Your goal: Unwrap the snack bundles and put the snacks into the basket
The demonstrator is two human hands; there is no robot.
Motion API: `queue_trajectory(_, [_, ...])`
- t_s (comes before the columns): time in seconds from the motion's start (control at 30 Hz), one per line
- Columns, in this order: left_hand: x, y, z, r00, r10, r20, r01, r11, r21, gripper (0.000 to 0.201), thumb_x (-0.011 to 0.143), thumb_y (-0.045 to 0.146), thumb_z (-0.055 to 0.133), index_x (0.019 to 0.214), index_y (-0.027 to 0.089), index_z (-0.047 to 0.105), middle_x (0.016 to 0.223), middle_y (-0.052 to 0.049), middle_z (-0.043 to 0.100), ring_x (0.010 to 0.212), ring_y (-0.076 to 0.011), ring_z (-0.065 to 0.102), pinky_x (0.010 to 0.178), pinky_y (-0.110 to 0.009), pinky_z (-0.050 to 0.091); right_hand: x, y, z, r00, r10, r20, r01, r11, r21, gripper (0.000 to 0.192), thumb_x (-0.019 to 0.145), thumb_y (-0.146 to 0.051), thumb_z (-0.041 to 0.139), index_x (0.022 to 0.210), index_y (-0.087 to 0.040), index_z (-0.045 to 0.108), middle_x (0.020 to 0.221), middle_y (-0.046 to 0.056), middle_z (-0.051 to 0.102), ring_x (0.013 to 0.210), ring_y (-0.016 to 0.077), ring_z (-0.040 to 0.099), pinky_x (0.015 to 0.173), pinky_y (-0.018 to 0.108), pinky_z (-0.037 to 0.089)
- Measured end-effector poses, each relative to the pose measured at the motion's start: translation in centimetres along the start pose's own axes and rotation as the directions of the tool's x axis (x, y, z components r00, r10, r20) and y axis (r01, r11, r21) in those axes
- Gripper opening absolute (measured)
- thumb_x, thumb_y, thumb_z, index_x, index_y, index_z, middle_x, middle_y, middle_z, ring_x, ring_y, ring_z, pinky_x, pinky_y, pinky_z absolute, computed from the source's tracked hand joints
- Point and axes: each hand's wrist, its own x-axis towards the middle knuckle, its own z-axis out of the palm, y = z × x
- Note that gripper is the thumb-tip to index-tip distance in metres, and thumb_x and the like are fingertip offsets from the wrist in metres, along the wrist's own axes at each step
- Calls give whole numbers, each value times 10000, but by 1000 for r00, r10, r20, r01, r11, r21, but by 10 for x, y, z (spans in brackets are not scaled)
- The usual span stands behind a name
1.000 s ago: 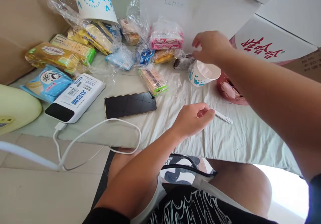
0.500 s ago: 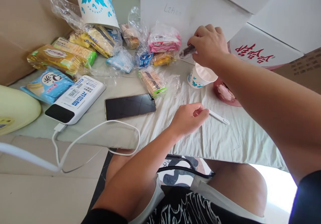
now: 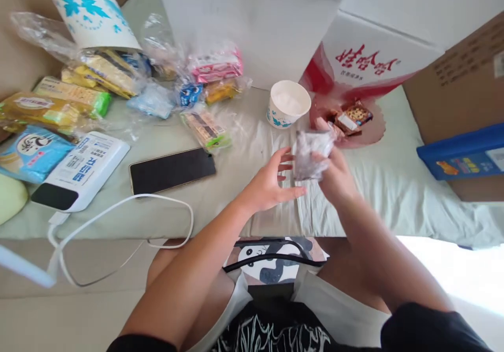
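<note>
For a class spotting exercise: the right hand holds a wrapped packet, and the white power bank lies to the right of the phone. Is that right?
Not quite: the side is wrong. The head view shows the white power bank lying to the left of the phone. The right hand does hold a wrapped packet.

Seemingly a home: snack packets [image 3: 39,107] and a phone [image 3: 172,171] on a cloth-covered surface [image 3: 394,184]; cardboard boxes [image 3: 460,73] alongside.
</note>
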Motion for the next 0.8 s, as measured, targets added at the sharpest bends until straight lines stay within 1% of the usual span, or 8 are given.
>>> queue_trajectory(0.1, [4,-16,6,1000,-10,21,10,1000,-29,863,703,471,883,1412,265,435,1384,-124,632,1096,-252,707,912,-380,592,-43,22,12,998,57,-10,-57,998,39,531,901,-724,601,1062,-219,630,965,65,713,876,230,653,806,404,570])
queue_trajectory(0.17, [6,-25,7,999,6,-34,-6,1000,11,824,716,531,875,1378,261,467,1297,-99,674,1077,-251,715,921,-376,598,-53,27,8,998,39,50,-40,999,20,547,983,-720,457,1081,-218,647,964,73,706,883,228,651,853,423,567])
queue_trajectory(0.23, [10,-28,5,997,9,-76,-2,996,92,750,762,580,830,1350,247,505,1258,-93,690,1100,-259,710,937,-378,598,-51,30,-2,997,-3,79,1,999,32,593,1008,-718,381,1205,-212,619,1049,97,689,915,231,652,846,420,570])
queue_trajectory(0.37, [16,-23,3,999,19,-29,-10,960,279,804,764,595,823,1425,252,521,1274,-108,692,1094,-268,719,899,-363,614,-42,35,-22,983,-168,69,170,985,-21,792,848,-689,685,1430,-202,460,1379,171,579,1146,279,629,900,412,570])
queue_trajectory(0.47, [16,-20,6,995,-39,94,2,930,368,874,772,572,827,1512,285,462,1192,-101,714,966,-246,747,788,-349,633,-39,35,-25,970,-199,137,210,975,-74,564,865,-446,708,1335,-201,516,1301,144,641,1135,266,634,965,415,541])
queue_trajectory(0.53, [15,-22,8,992,-39,117,-12,913,408,942,741,566,857,1533,298,423,1198,-108,711,966,-253,752,773,-358,640,-39,34,-26,976,-174,128,186,979,-87,414,860,-343,660,1231,-198,546,1200,116,675,1067,251,642,948,413,538])
queue_trajectory(0.67, [16,-35,2,992,124,-33,-98,897,430,948,709,581,881,1490,328,408,1190,-100,702,965,-246,747,792,-369,638,-40,36,-33,992,-105,69,113,986,-123,277,866,-325,604,1109,-206,543,1092,93,668,961,237,628,870,409,549])
queue_trajectory(0.8, [20,-42,-14,930,293,-222,-177,886,428,748,811,574,798,1437,372,442,1126,-55,705,956,-218,732,835,-368,619,-40,42,-46,992,-111,-58,82,929,-360,246,923,-320,551,1143,-213,578,1153,127,650,1062,293,607,947,486,518])
